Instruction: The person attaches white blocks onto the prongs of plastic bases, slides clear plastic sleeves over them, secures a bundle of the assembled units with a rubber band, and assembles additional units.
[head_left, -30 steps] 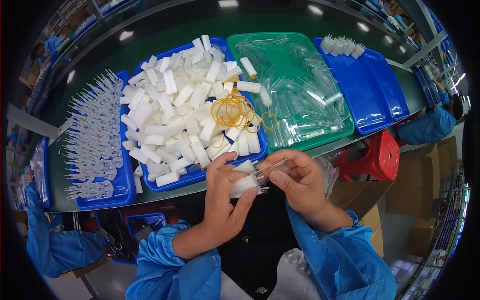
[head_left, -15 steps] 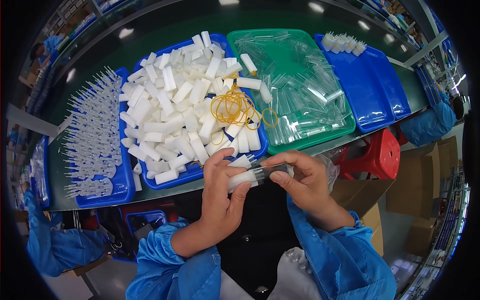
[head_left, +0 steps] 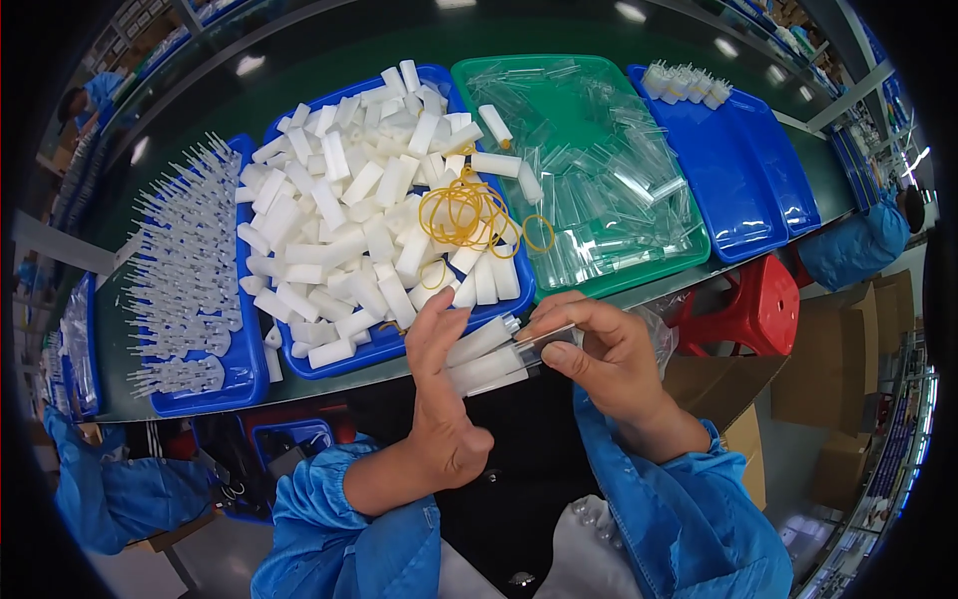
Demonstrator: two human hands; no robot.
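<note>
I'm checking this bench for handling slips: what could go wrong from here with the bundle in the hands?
The white tubes are gripped between the left hand and right hand out past the table edge, over the lap, so one that slips would likely drop to the floor. The clear tube at the right fingertips looks thinly pinched and could slide out. The yellow rubber bands lie tangled on the blue tray, so pulling one might drag others.
</note>
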